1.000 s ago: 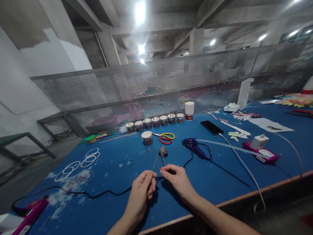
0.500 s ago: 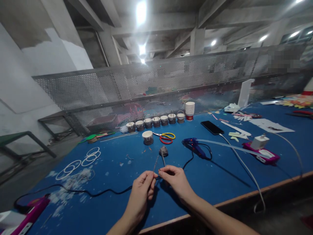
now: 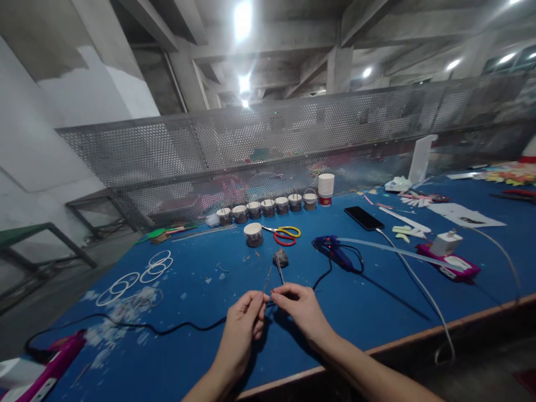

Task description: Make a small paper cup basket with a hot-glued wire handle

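Note:
My left hand point(image 3: 243, 326) and my right hand point(image 3: 302, 310) meet just above the blue table point(image 3: 377, 304), both pinched on a thin wire point(image 3: 272, 276) that runs from my fingertips back to a small dark spool point(image 3: 280, 258). The fingertips of the two hands almost touch. A black cord point(image 3: 176, 329) passes under my hands across the table.
A blue glue gun point(image 3: 335, 249) lies right of the spool. Behind it are red-and-yellow scissors point(image 3: 283, 235), a white cup point(image 3: 253, 234), a row of small cups point(image 3: 268, 207), a cup stack point(image 3: 325, 188) and a phone point(image 3: 363, 218). White rings point(image 3: 138, 276) lie left; a pink glue gun point(image 3: 52, 365) sits at bottom left.
The hands stay pinched on the wire in almost the same place; only the view has shifted slightly.

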A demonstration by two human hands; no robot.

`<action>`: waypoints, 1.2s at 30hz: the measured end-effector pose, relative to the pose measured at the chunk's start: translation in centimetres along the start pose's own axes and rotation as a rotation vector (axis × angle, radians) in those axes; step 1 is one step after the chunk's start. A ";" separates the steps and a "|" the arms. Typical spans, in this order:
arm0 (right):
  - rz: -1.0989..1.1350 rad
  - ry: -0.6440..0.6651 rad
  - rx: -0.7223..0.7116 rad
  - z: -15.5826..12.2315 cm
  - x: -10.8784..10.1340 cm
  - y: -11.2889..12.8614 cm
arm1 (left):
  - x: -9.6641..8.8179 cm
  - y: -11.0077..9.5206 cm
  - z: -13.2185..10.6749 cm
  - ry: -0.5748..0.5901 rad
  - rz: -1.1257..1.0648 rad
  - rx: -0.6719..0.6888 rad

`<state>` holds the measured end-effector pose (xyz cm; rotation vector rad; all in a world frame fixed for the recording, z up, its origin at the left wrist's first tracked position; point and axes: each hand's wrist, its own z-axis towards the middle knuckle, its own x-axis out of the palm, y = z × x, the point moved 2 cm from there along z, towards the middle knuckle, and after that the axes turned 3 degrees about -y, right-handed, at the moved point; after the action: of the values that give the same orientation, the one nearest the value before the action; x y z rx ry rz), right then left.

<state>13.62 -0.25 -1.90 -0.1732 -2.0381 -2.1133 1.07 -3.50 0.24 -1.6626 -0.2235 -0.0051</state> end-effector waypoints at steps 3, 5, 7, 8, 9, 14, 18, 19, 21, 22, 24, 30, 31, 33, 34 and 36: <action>-0.010 -0.002 0.000 0.0 0.0 -0.2 | -0.2 0.2 0.2 -0.026 0.000 0.022; -0.013 0.000 -0.003 0.0 0.0 -0.2 | -0.3 0.3 0.2 -0.050 -0.001 0.049; -0.016 0.000 -0.006 -0.1 0.1 -0.1 | -0.4 0.5 0.2 -0.049 -0.009 0.039; -0.016 -0.002 -0.005 -0.1 0.1 -0.1 | -0.4 0.6 0.2 -0.040 -0.014 0.027; -0.015 -0.002 -0.004 -0.1 0.1 0.0 | -0.3 0.6 0.1 -0.027 -0.016 0.020; 0.002 0.010 -0.014 -0.2 0.2 0.2 | -0.1 0.3 0.0 -0.003 -0.026 0.001; -0.011 0.012 -0.019 -0.2 0.3 -0.2 | -0.2 0.2 0.1 -0.029 -0.029 -0.009; -0.015 0.012 -0.019 -0.2 0.3 -0.3 | -0.3 0.3 0.2 -0.041 -0.026 0.007; -0.020 0.009 -0.018 -0.2 0.2 -0.4 | -0.4 0.4 0.2 -0.049 -0.026 0.029; -0.022 0.008 -0.020 -0.2 0.2 -0.4 | -0.4 0.5 0.2 -0.043 -0.026 0.026; -0.026 0.010 -0.021 -0.3 0.2 -0.3 | -0.4 0.6 0.2 -0.025 -0.021 0.011; -0.024 0.016 -0.014 -0.3 0.2 -0.3 | -0.2 0.4 0.0 -0.014 -0.018 0.016; -0.020 0.016 -0.013 -0.3 0.2 -0.4 | -0.1 0.4 0.0 -0.014 -0.020 0.010; -0.014 0.015 -0.014 -0.2 0.2 -0.4 | -0.1 0.3 -0.1 -0.015 -0.018 -0.013; -0.013 0.013 -0.015 -0.2 0.2 -0.4 | -0.1 0.3 -0.1 -0.020 -0.014 -0.022; -0.017 0.008 -0.010 -0.2 0.2 -0.3 | -0.1 0.2 -0.1 -0.039 -0.007 -0.017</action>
<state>13.34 -0.48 -2.16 -0.1488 -2.0324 -2.1310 1.01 -3.61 0.00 -1.6796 -0.2591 0.0201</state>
